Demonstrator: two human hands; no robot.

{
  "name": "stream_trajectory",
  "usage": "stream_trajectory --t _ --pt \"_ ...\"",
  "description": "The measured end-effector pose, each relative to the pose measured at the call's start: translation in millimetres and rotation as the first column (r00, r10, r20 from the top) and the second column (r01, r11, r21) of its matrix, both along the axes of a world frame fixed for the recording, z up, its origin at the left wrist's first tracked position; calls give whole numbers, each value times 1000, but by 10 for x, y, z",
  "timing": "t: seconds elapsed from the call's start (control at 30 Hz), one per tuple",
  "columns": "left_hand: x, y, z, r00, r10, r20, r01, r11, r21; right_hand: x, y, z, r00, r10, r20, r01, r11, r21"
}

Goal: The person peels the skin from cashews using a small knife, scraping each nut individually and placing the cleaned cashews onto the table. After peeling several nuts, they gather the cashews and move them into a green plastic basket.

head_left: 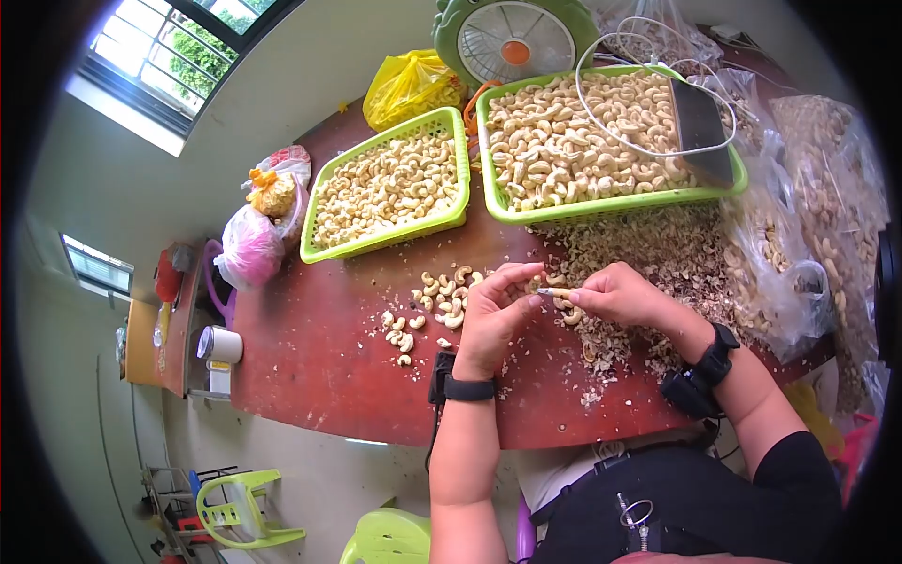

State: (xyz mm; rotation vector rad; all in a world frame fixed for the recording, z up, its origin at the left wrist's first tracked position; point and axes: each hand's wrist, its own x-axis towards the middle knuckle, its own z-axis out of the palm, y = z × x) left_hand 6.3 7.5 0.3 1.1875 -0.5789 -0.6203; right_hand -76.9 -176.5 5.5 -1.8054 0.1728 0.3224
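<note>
My left hand (pixel 500 315) is closed in a pinch on a cashew (pixel 536 281), which its fingers partly cover. A small knife (pixel 554 292) with a pale handle is gripped in my right hand (pixel 615 296), its short blade pointing left at the cashew. Loose peeled cashews (pixel 453 306) lie on the red table (pixel 319 348) to the left of my left hand. Under and behind my right hand spreads a heap of brown skin flakes (pixel 648 268), with a few cashews at its left edge.
Behind my hands stand a smaller green basket (pixel 385 242) and a larger green basket (pixel 615 204), both full of cashews. A phone (pixel 700 132) with a white cable rests on the larger one. Plastic bags (pixel 780 235) crowd the right side. A fan (pixel 513 42) stands behind.
</note>
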Motion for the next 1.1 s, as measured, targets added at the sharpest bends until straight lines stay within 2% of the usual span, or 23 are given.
stream_trajectory --t 0.37,0.57,0.63,0.83,1.1 --pt "6 3 14 999 -7 41 6 1000 6 17 -3 -2 1000 23 -15 -23 1000 -13" --pt "9 35 20 997 -38 -68 43 997 71 27 -27 -9 1000 -2 -22 1 999 -41" --pt "-3 43 49 986 -49 -157 68 991 118 29 -32 10 998 12 -56 -17 997 -77" --pt "13 54 42 971 -90 -222 122 983 135 27 -83 5 999 34 -41 -36 998 -47" --pt "-23 25 47 981 -73 -179 90 992 92 4 -12 19 998 56 -41 -56 998 1"
